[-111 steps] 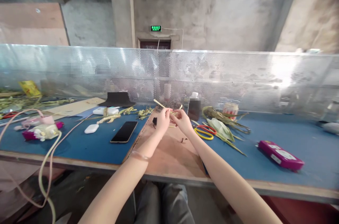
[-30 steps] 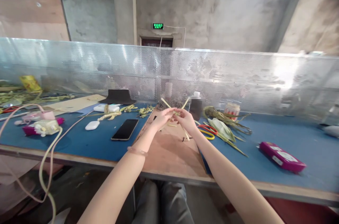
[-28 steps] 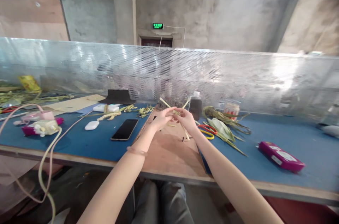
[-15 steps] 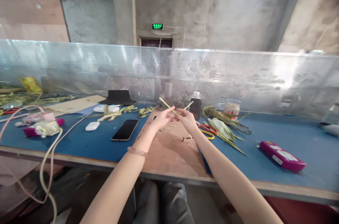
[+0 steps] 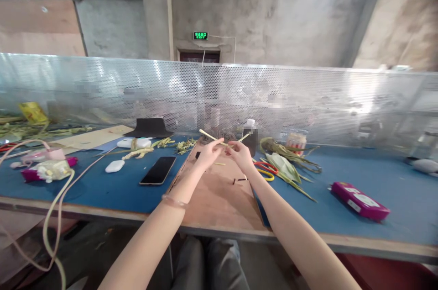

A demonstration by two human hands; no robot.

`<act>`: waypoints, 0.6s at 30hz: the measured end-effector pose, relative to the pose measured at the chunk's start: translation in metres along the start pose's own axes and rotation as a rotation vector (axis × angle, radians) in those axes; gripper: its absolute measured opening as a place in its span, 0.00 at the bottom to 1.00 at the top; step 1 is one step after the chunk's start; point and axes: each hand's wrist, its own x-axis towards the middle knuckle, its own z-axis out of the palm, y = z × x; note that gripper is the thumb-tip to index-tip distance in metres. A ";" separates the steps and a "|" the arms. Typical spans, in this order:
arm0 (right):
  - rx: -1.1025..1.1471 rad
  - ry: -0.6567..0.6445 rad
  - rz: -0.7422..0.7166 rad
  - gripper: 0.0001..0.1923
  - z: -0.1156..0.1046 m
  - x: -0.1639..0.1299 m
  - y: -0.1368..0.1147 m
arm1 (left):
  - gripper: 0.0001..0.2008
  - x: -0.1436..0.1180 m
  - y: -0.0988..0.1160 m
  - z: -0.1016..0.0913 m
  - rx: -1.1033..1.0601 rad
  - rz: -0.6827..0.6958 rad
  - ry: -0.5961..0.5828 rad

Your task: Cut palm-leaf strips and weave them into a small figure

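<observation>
My left hand and my right hand meet above a brown board on the blue table. Both pinch thin pale leaf strips that cross between the fingertips. One strip end sticks up to the left, another up to the right. The join itself is hidden by my fingers. A bracelet sits on my left wrist. Small dark bits lie on the board below my right hand.
Left of the board lie a black phone, a white earbud case and leaf scraps. Scissors, green leaves, a dark bottle and a magenta box lie to the right. A perforated metal screen closes the back.
The strips were held closer together earlier; a strip that hung down below my right hand a second ago no longer shows there. Both hands stay over the board, fingertips together.
</observation>
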 end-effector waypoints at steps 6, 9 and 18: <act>-0.102 -0.058 -0.085 0.13 0.010 -0.006 -0.003 | 0.08 0.004 -0.012 0.005 -0.107 -0.025 0.234; -0.098 -0.079 -0.100 0.13 0.014 -0.009 -0.005 | 0.07 0.006 -0.018 0.003 -0.050 -0.008 0.289; -0.097 -0.092 -0.102 0.10 0.016 -0.012 -0.011 | 0.06 0.009 -0.020 -0.001 0.122 -0.006 0.377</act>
